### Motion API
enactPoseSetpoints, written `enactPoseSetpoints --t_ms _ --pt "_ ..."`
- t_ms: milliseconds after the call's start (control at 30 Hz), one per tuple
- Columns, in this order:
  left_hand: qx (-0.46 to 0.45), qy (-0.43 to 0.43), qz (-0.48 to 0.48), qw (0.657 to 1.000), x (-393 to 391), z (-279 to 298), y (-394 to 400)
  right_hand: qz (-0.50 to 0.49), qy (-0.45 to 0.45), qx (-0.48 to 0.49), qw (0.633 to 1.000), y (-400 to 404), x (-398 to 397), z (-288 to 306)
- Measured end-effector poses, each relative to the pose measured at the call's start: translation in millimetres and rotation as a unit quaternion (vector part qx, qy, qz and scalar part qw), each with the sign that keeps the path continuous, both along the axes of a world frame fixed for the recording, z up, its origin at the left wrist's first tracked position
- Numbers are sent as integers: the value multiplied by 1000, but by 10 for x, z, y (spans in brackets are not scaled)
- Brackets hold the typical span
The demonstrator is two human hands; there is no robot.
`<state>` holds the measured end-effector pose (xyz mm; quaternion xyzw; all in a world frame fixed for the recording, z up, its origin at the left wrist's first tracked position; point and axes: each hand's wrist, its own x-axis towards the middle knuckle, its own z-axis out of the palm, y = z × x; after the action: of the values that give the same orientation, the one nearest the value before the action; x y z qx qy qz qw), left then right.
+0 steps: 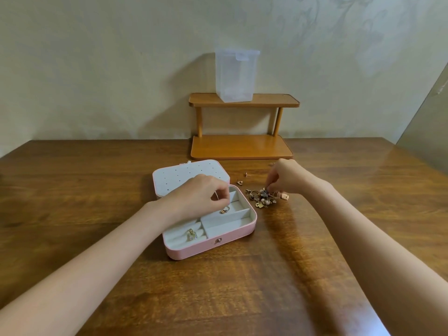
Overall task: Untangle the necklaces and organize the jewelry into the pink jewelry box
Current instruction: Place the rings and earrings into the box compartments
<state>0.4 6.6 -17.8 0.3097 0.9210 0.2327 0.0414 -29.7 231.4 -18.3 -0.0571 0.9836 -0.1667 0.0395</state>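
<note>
Head cam is looking down at both hands working at once. Left hand (pixel 201 194) is hovering over the open box (pixel 213 242), fingers curled with the tips pinched together just above a small gold ring (pixel 225 210) that's sitting in one of the middle compartments. Can't really tell if it's pinching something thin or just letting go, too small to make out. Right hand (pixel 284 178) is reaching into the jewelry pile (pixel 265 198) on the table (pixel 242 299), fingertips closing on a piece at the top of the heap.

Progress-wise, I'd say it's early days. Besides the ring, the box is only holding a sparkly gold pendant thing (pixel 192 235) in the ring rolls at the front left. The long compartment on the right is looking bare, and the lid (pixel 174 177) with all the earring holes isn't holding any studs that I can see.

What's left: most of the pile right beside the box, plus a few strays lying further back, like a stud (pixel 247 174) and another little piece (pixel 240 183). The heap is looking pretty clumped, so the untangling is probably still ahead.

Behind it all, a wooden shelf (pixel 242 103) is standing against the wall with a clear plastic container (pixel 235 76) on top.
</note>
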Motion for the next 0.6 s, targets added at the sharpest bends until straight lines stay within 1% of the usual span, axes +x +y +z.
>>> enactPoseSetpoints --t_ms 100,167,200,233,267,300,333,367,400,467,533,600 --pt "16 2 2 1000 14 -12 10 -2 -7 1 1000 24 37 60" --pt "32 11 13 999 15 -34 30 -18 32 -15 999 37 62 118" --pt "51 16 26 998 12 -42 42 -24 54 -37 998 34 77 163" --pt "83 19 44 995 3 -39 54 -24 58 -79 995 19 95 221" --pt "124 18 62 990 -4 -28 67 -19 35 -143 989 -5 124 288" --pt "165 9 79 983 -6 1 76 -8 -13 -217 976 -44 155 353" --pt "202 -12 91 975 0 37 82 6 -75 -284 956 -90 184 412" --pt "237 -45 99 965 16 78 86 22 -133 -330 934 -137 208 460" --pt "271 -85 104 953 33 112 84 38 -175 -357 917 -180 223 486" --pt "326 -142 117 927 81 170 66 65 -214 -395 891 -261 228 503" --pt "346 -147 133 917 120 196 25 81 -234 -430 868 -344 228 492" --pt "344 -137 146 918 142 197 -26 95 -251 -458 847 -413 231 473"
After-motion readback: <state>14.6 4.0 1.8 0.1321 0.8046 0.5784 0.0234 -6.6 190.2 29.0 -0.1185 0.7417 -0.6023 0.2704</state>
